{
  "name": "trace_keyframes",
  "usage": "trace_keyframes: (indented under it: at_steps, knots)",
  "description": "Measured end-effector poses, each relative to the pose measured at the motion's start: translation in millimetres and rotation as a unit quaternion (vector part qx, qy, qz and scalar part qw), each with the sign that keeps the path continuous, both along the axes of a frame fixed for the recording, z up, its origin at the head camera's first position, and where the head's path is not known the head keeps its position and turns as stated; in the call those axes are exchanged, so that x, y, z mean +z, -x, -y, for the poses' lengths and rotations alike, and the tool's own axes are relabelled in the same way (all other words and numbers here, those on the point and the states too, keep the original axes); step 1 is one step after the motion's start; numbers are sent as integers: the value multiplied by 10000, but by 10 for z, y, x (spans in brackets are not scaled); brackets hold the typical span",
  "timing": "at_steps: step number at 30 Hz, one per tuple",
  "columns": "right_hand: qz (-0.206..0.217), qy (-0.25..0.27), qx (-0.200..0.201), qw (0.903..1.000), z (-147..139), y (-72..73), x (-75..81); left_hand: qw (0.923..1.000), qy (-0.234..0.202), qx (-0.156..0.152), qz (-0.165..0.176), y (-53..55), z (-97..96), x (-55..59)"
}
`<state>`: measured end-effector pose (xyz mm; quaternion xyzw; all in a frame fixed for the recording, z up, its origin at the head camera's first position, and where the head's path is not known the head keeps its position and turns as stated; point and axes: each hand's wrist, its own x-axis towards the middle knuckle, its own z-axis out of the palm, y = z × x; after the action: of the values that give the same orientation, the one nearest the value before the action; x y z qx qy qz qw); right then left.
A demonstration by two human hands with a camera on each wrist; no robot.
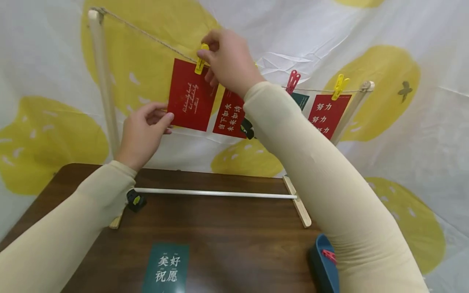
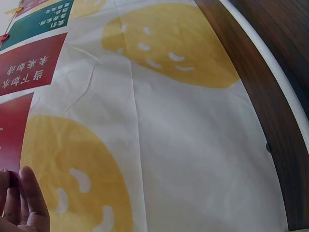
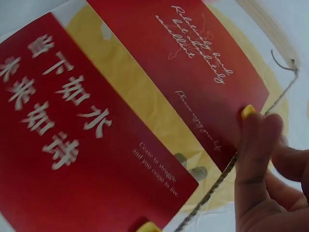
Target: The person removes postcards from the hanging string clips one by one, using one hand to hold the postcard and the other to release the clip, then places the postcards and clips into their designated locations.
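A red card (image 1: 192, 97) with white cursive writing hangs by its top edge at the twine line (image 1: 154, 37). My right hand (image 1: 234, 61) pinches a yellow clothespin (image 1: 199, 66) that sits over the card's top edge and the line. At the card's lower left edge, my left hand (image 1: 141, 132) holds it between thumb and fingers. In the right wrist view, the clothespin's yellow tip (image 3: 248, 112) shows beside my fingers, which hide most of it. Right beside this card hangs another red card (image 1: 229, 114) with white characters, partly behind my right wrist.
Farther right on the line hang a green card (image 1: 300, 100) with a red clothespin (image 1: 292, 81) and a red card (image 1: 327, 114) under a yellow clothespin (image 1: 338, 87). The wooden frame (image 1: 100, 73) stands on the brown table (image 1: 234, 240). Another green card (image 1: 166, 268) and a blue tray (image 1: 322, 260) lie nearer.
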<state>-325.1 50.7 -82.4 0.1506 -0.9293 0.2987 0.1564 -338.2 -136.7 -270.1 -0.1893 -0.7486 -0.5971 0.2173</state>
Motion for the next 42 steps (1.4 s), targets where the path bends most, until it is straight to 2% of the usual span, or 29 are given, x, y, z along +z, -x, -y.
trace_keyframes:
  at_steps: [4, 8, 11, 18, 27, 31, 36, 42]
  knots:
    - [-271, 401, 49, 9988, 0, -20, 37, 9998, -38, 80, -157, -36, -15, 9]
    - [-548, 855, 264, 9945, -32, -66, 32, 9996, -11, 155, -234, -77, -11, -7]
    - [-755, 1001, 296, 9917, -57, -98, 32, 9995, 39, 182, -249, -107, -6, -13]
    - [-1051, 1043, 228, 9887, -97, -167, 41, 9995, 56, 134, -273, -140, -9, -15]
    - [-1150, 1276, 446, 9841, -109, -213, 27, 9997, 160, 30, -204, -219, 23, -72]
    - [-1297, 1200, 500, 9830, -168, -232, -9, 9994, 107, -57, -327, -264, 35, -100]
    - [-1342, 1186, 545, 9823, -291, -272, -86, 9983, 219, -125, -516, -352, 55, -175]
    - [-1501, 1168, 670, 9795, -572, -413, -177, 9979, 323, -250, -496, -500, 96, -311]
